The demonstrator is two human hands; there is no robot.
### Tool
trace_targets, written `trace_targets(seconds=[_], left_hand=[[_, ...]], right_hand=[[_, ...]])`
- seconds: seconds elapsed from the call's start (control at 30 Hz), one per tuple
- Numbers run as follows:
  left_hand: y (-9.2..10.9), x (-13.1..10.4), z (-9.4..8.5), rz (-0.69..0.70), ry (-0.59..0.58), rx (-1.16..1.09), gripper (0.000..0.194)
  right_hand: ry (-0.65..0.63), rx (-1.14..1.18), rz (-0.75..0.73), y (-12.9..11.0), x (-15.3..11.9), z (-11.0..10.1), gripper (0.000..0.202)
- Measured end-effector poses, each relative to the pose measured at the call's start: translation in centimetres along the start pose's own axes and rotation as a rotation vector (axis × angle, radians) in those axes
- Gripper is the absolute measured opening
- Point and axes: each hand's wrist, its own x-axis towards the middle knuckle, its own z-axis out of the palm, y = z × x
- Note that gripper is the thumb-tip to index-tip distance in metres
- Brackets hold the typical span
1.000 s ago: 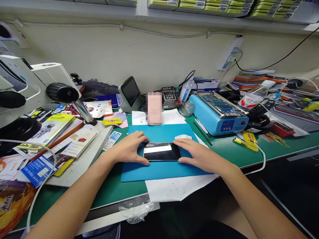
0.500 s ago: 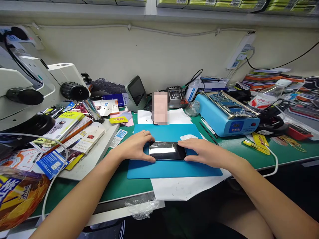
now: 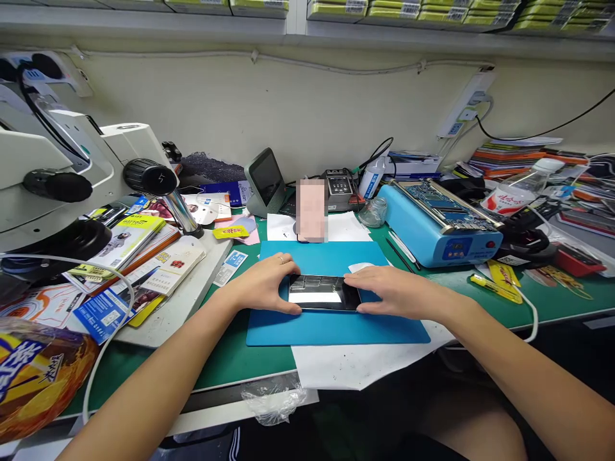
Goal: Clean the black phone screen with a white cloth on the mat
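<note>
One phone (image 3: 324,296), screen up, long axis nine-to-three o'clock, over one blue mat (image 3: 336,330), ends held by half-open left hand (image 3: 263,283) and right hand (image 3: 396,291).

The left edge cuts off the microscope (image 3: 36,153), and pixelation blurs the pale pink object (image 3: 312,211).
</note>
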Motion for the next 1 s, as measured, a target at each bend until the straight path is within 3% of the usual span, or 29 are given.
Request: trace_targets(seconds=[1.0], left_hand=[[0.02, -0.01, 0.47, 0.046, 0.021, 0.105, 0.055]], right_hand=[[0.018, -0.038, 0.023, -0.06, -0.48, -0.38, 0.054]])
